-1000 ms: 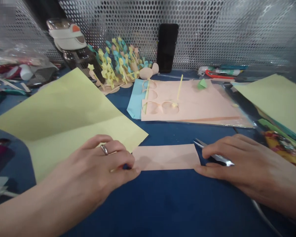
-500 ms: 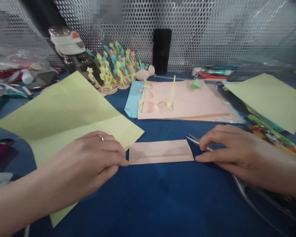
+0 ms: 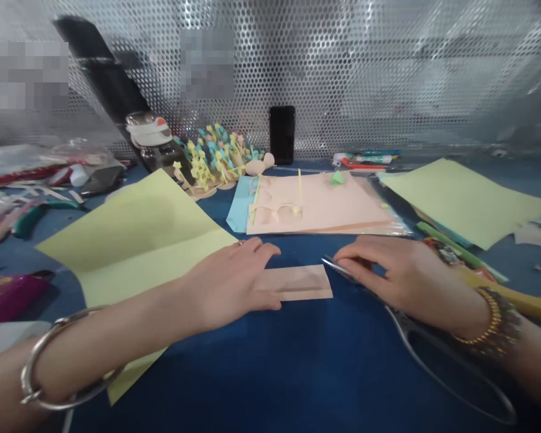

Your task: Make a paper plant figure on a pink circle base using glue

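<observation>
A pink paper strip [image 3: 304, 281] with a lengthwise crease lies flat on the blue table. My left hand [image 3: 238, 276] covers its left end, thumb and fingers spread apart. Whether the palm presses on the paper cannot be seen. To the right of the strip, my right hand [image 3: 383, 267] pinches the metal blades of a pair of scissors [image 3: 340, 270] between thumb and fingers. The blade tips point left, near the strip's upper right corner, and the handle loop trails toward the lower right. Under my left forearm spreads a large creased yellow paper sheet [image 3: 139, 222].
Behind lies a stack of pink paper [image 3: 329, 207] with cut-outs. Paper stars [image 3: 211, 156] on stems, a bottle [image 3: 155, 144] and a phone [image 3: 282, 135] stand at the back. Yellow sheets [image 3: 469, 198] lie right, a purple tool [image 3: 15, 294] left, markers [image 3: 367, 159] by the mesh wall.
My left hand has moved right over the strip and opened. My right hand has left the strip's corner and now grips the scissors' blades. The view has tilted upward.
</observation>
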The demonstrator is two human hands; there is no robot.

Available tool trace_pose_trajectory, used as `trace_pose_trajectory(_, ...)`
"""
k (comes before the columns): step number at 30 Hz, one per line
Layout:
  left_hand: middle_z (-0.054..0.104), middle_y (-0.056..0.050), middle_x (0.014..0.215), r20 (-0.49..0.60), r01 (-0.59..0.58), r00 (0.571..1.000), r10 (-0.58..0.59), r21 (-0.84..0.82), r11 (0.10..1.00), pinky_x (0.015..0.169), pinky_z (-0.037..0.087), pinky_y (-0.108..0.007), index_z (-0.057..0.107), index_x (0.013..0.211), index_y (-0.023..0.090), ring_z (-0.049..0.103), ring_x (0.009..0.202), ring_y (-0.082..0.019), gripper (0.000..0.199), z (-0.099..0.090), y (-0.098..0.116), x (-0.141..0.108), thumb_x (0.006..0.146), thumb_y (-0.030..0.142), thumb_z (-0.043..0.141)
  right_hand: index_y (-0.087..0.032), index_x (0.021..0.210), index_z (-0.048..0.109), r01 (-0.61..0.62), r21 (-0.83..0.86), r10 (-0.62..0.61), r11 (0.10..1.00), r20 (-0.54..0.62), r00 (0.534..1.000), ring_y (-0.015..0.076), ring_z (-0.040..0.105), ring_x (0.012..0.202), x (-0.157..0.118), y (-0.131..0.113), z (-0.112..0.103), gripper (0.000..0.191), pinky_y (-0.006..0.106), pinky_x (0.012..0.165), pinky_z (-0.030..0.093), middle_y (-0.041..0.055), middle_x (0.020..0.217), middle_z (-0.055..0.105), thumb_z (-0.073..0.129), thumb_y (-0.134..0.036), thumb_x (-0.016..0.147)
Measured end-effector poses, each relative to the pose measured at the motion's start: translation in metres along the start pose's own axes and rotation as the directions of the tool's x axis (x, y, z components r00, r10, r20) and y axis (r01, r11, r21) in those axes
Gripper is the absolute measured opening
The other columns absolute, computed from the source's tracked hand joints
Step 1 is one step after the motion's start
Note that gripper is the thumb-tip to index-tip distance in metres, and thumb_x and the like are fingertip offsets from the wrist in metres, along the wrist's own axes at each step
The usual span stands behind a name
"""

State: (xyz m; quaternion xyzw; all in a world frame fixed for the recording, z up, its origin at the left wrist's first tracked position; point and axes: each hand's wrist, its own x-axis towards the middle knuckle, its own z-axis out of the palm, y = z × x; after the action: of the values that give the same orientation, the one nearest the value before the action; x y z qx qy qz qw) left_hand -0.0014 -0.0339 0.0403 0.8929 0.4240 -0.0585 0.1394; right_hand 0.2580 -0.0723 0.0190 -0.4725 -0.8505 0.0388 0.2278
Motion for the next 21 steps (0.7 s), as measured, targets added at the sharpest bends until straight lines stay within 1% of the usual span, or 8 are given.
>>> trace_pose_trajectory(3, 0.062, -0.008, 0.105, 0.038, 0.018, 0.999, -0.017, -0.032, 0.999, 0.070, 0.041, -0.032, 0.051, 0.124, 0.017, 0.060, 0.094, -0.027, 0.059, -0.008, 0.006, 0.004, 0.077, 0.051, 0.061, -0.021, 0.093, 0.067, 0.015, -0.010, -0.014, 1.000, 0.029, 0.999, 0.0171, 0.065, 0.078, 0.000, 0.001, 0.004, 0.016, 0.029, 0.070, 0.046, 0.0019, 0.086, 0.070, 0.050, -0.023, 0.092)
trace_pose_trajectory(6, 0.063, -0.005, 0.092, 0.070, 0.055, 0.996, -0.052, -0.044, 0.998, 0.061, 0.037, -0.029, 0.058, 0.107, 0.019, 0.060, 0.082, -0.025, 0.049, -0.014, 0.009, 0.007, 0.071, 0.052, 0.066, -0.021, 0.093, 0.068, 0.030, -0.025, -0.029, 0.999, 0.027, 0.999, 0.0169, 0.065, 0.076, -0.002, -0.001, 0.005, 0.017, 0.028, 0.069, 0.047, 0.0021, 0.085, 0.070, 0.051, -0.022, 0.092)
trace_pose_trajectory(8, 0.062, -0.004, 0.088, 0.067, 0.055, 0.996, -0.052, -0.044, 0.998, 0.059, 0.036, -0.028, 0.059, 0.093, 0.020, 0.058, 0.080, -0.024, 0.041, -0.016, 0.011, 0.009, 0.068, 0.050, 0.069, -0.021, 0.092, 0.069, 0.042, -0.026, -0.042, 0.999, 0.011, 0.999, 0.0165, 0.065, 0.076, -0.002, -0.003, 0.004, 0.017, 0.028, 0.070, 0.048, 0.0023, 0.085, 0.070, 0.051, -0.021, 0.092)
trace_pose_trajectory(10, 0.061, -0.004, 0.088, 0.048, 0.040, 0.998, -0.038, -0.041, 0.998, 0.060, 0.035, -0.027, 0.058, 0.085, 0.020, 0.058, 0.080, -0.023, 0.036, -0.016, 0.013, 0.009, 0.066, 0.047, 0.070, -0.021, 0.092, 0.069, 0.051, -0.027, -0.051, 0.998, -0.007, 0.999, 0.0162, 0.065, 0.077, -0.002, -0.005, 0.003, 0.018, 0.028, 0.070, 0.048, 0.0023, 0.085, 0.070, 0.051, -0.020, 0.091)
trace_pose_trajectory(13, 0.060, -0.004, 0.090, 0.029, 0.064, 0.998, -0.063, -0.054, 0.996, 0.057, 0.034, -0.026, 0.055, 0.089, 0.020, 0.058, 0.077, -0.022, 0.036, -0.015, 0.014, 0.007, 0.067, 0.045, 0.068, -0.021, 0.092, 0.069, 0.057, -0.037, -0.058, 0.998, -0.035, 0.998, 0.0158, 0.066, 0.077, 0.000, -0.007, 0.001, 0.018, 0.027, 0.070, 0.049, 0.0022, 0.085, 0.071, 0.052, -0.020, 0.091)
trace_pose_trajectory(18, 0.061, -0.004, 0.086, 0.045, 0.096, 0.995, -0.092, -0.099, 0.990, 0.052, 0.033, -0.025, 0.052, 0.104, 0.020, 0.060, 0.071, -0.022, 0.051, -0.015, 0.015, 0.003, 0.067, 0.053, 0.065, -0.022, 0.092, 0.070, 0.051, -0.052, -0.054, 0.997, -0.043, 0.998, 0.0156, 0.066, 0.076, 0.000, -0.006, 0.002, 0.017, 0.027, 0.070, 0.050, 0.0015, 0.084, 0.071, 0.054, -0.020, 0.090)
trace_pose_trajectory(19, 0.061, -0.003, 0.084, 0.046, 0.100, 0.994, -0.096, -0.104, 0.990, 0.052, 0.033, -0.025, 0.053, 0.105, 0.020, 0.060, 0.071, -0.022, 0.052, -0.015, 0.015, 0.003, 0.067, 0.054, 0.065, -0.022, 0.092, 0.070, 0.045, -0.055, -0.048, 0.997, -0.042, 0.998, 0.0158, 0.066, 0.076, -0.001, -0.006, 0.002, 0.017, 0.027, 0.070, 0.049, 0.0013, 0.084, 0.071, 0.054, -0.021, 0.090)
trace_pose_trajectory(21, 0.061, -0.003, 0.081, 0.050, 0.117, 0.992, -0.112, -0.104, 0.988, 0.051, 0.031, -0.026, 0.055, 0.098, 0.020, 0.059, 0.069, -0.022, 0.048, -0.015, 0.016, 0.003, 0.067, 0.054, 0.064, -0.022, 0.091, 0.070, 0.024, -0.046, -0.026, 0.999, -0.042, 0.999, 0.0160, 0.066, 0.077, 0.000, -0.003, 0.001, 0.016, 0.028, 0.070, 0.049, 0.0009, 0.085, 0.072, 0.054, -0.022, 0.089)
